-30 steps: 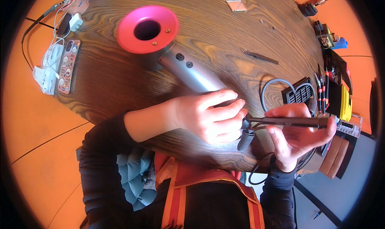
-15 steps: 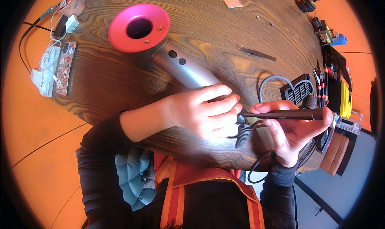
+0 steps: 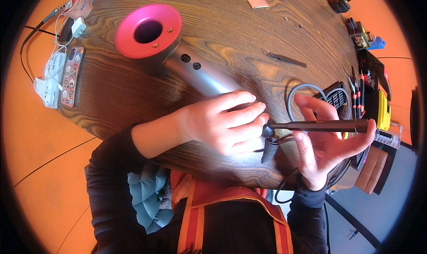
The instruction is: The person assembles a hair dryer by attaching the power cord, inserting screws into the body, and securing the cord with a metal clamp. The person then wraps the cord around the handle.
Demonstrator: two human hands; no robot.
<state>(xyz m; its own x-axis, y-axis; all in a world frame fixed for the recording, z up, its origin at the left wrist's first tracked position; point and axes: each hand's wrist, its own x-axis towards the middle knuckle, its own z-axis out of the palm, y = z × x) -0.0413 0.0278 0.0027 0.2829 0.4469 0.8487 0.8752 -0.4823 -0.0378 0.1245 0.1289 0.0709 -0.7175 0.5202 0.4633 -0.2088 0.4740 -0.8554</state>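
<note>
A hair dryer [image 3: 195,74] with a grey handle and a pink ring-shaped head lies diagonally over the wooden table. My left hand [image 3: 224,122] wraps round the lower handle, hiding part of it. A dark screwdriver [image 3: 329,126] points level at the handle's bottom end, its tip at the black end piece; the exact contact is too small to tell. With one finger on its butt end and the thumb beside the shaft, my right hand [image 3: 329,149] steadies it, other fingers lifted away. A black ribbed cord sleeve [image 3: 269,151] hangs just below the tip.
Tweezers [image 3: 287,59] lie beyond my right hand, near a grey cable loop [image 3: 296,94] and a black slotted tray [image 3: 336,94]. Pliers and tool boxes crowd the right edge. At left are a phone in a patterned case [image 3: 72,76] and a white charger [image 3: 78,28].
The fingers of my right hand have opened away from the screwdriver's shaft, and its butt end has shifted slightly right. The hair dryer's head has moved a little left.
</note>
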